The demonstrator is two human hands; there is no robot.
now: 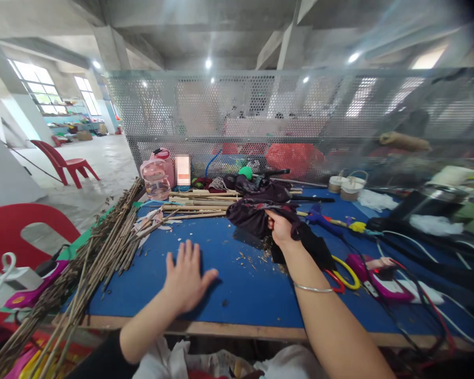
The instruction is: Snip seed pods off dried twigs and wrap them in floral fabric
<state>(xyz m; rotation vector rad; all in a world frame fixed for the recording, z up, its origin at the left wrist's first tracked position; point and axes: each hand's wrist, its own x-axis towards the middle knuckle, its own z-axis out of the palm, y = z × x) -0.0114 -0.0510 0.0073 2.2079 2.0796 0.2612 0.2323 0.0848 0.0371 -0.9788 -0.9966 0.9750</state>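
My left hand [187,276] lies flat, palm down, fingers spread on the blue table top [240,295], holding nothing. My right hand [279,229] is closed around a bunch of dark purple-black cloth [256,208] that trails across the table's middle. A thin silver bangle [314,288] sits on my right wrist. Small wood shavings [256,258] lie scattered on the blue surface just in front of the right hand.
A long bundle of dry sticks [95,258] lies along the left edge. Peeled sticks [197,202], a pink bottle [156,176], scissors with yellow and red handles [345,273], cables [418,247] and a perforated metal screen [300,116] stand beyond. Red plastic chairs [65,163] are at left.
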